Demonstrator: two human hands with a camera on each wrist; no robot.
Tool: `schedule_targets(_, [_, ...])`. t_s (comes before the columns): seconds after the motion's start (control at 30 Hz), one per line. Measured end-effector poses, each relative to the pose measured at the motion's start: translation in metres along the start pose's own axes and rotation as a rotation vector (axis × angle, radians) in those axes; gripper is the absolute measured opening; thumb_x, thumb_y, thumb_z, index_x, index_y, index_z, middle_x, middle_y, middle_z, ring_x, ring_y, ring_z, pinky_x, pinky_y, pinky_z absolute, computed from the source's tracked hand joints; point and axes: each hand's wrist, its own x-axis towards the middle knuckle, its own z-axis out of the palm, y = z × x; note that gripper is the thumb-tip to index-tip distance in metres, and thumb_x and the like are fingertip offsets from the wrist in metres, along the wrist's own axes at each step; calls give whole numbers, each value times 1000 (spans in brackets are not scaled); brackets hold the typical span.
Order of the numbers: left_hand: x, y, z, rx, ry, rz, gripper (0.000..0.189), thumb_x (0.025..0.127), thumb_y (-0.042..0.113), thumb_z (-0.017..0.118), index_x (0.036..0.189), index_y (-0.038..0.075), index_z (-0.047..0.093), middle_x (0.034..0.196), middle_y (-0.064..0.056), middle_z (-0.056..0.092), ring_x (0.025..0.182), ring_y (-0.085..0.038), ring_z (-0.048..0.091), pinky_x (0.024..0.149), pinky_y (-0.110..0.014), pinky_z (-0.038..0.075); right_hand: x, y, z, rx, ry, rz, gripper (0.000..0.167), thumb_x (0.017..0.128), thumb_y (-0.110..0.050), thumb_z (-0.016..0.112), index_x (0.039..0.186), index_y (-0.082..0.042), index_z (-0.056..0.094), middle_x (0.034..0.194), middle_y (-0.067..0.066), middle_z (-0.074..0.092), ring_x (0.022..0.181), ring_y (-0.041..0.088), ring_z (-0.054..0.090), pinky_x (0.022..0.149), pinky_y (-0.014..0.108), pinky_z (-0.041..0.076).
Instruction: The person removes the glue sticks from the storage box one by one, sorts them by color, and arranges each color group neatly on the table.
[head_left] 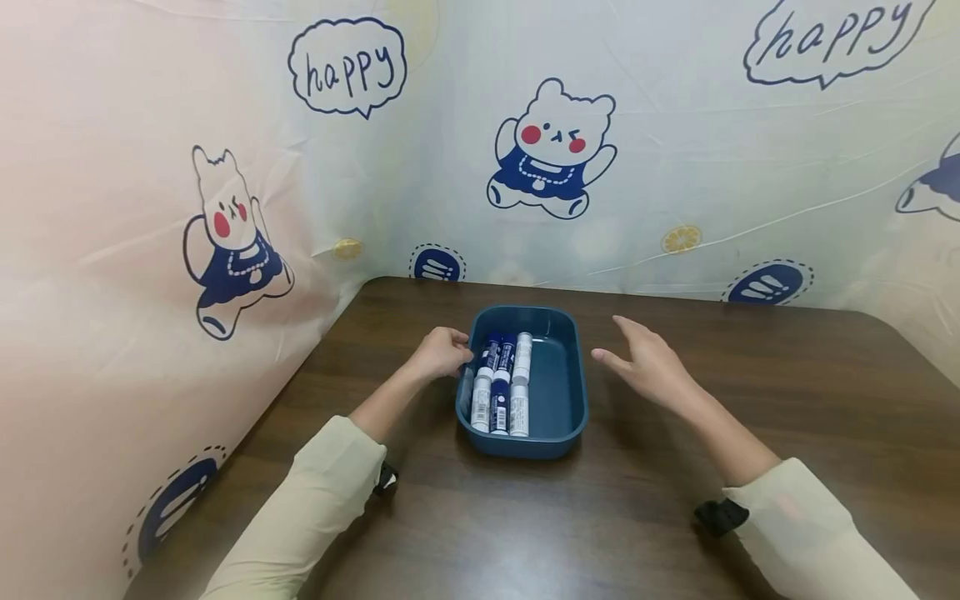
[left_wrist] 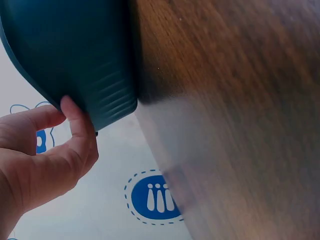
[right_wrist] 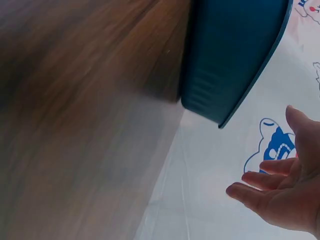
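A dark blue plastic bin lies lengthwise on the table. Along its left half lie several small capped tubes that look like glue sticks, in two rows. The back row has blue tubes and a white tube; in front, a blue tube lies between white ones. My left hand pinches the bin's left rim with thumb and finger, one fingertip against the outer wall in the left wrist view. Apart from the bin's right side, my right hand hovers with fingers spread and holds nothing.
The brown wooden table extends around the bin. Behind it and on the left hangs a pale cloth with cartoon bears and "happy" bubbles. Dark bands sit at both wrists, by light sleeves.
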Motion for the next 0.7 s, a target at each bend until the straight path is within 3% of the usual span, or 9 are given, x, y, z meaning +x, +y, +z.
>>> schedule_targets(0.27, [-3,1,1,-4,5,0,40,92,9,53,130,-2,47,100,-14,58,80,-23,60,74,-33,52,12,-15,10,148,25,-16,63,93,-33,55,140,1,32,136,24,41,122,39,41,93,53,39])
schedule_targets(0.43, [-5,3,1,7,9,11,40,92,8,53,131,-3,47,89,-12,55,76,-22,58,75,-36,51,22,-25,18,296,26,-7,56,93,-31,55,138,-1,37,130,21,48,117,35,48,90,47,44])
schedule_targets(0.7, [-6,2,3,16,22,21,40,92,8,53,131,-3,47,73,-7,50,66,-20,55,71,-35,50,37,-38,30,577,-90,77,57,95,-33,51,140,-2,33,130,22,46,111,33,54,92,41,43])
